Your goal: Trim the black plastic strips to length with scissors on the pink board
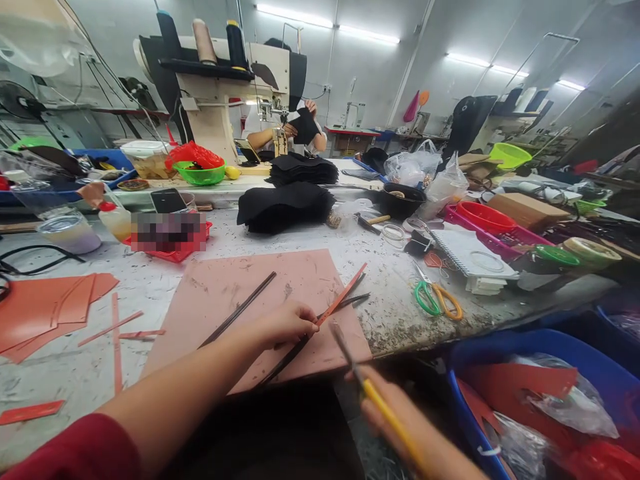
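My left hand is closed in a pinch on a narrow orange-red leather strip, which angles up to the right. Black strips run beneath that hand, and one more black strip lies to its left. All of this is over a pinkish board at the table's front edge. My right hand, smeared by motion, grips a yellow-handled tool. Its narrow, dark metal end points at the board's right edge; blur hides its exact kind.
Orange leather pieces and loose strips lie at left. Scissors, a hammer and a notebook are on the right. Black stacked pieces stand behind the board. A blue bin is lower right; a person works at a sewing machine.
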### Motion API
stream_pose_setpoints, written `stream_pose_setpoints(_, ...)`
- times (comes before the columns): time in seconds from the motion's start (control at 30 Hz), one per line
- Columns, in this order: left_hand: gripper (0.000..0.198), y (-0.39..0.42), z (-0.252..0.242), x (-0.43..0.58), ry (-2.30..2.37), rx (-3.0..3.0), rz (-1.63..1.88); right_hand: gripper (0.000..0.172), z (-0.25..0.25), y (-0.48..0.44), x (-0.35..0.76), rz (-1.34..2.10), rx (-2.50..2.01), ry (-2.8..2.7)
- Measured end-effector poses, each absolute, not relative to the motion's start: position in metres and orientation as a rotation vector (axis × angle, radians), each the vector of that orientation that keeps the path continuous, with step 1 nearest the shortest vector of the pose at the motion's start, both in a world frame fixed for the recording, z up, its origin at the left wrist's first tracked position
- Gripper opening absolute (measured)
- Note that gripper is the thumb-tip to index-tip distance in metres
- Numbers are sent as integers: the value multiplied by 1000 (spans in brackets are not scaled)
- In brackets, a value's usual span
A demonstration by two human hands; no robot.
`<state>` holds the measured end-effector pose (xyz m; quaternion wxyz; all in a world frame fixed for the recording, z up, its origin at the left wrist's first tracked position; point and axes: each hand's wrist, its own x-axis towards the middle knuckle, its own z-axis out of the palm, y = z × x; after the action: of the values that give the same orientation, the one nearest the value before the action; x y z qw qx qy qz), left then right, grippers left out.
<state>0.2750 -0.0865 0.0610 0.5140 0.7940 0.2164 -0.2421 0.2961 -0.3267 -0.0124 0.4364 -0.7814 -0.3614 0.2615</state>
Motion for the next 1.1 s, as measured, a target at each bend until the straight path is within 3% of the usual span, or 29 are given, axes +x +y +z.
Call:
stream_pose_setpoints(0.23, 15, -88, 59, 275, 514, 1883, -545, 60, -38, -314, 259, 643, -1994, -1007)
stream_pose_setpoints(0.5, 4, -93, 63, 273, 495, 1841, -503, 51, -32, -306, 259, 619, -1934, -976)
stream_pose_setpoints(0.87, 6, -93, 55, 274, 532, 1800, -474, 38, -32, -304, 258, 551, -1872, -930)
stream_pose_setpoints(1.1, 32, -87, 59, 252, 516, 1782, -461, 43, -34, -303, 254, 553, -1831, -852)
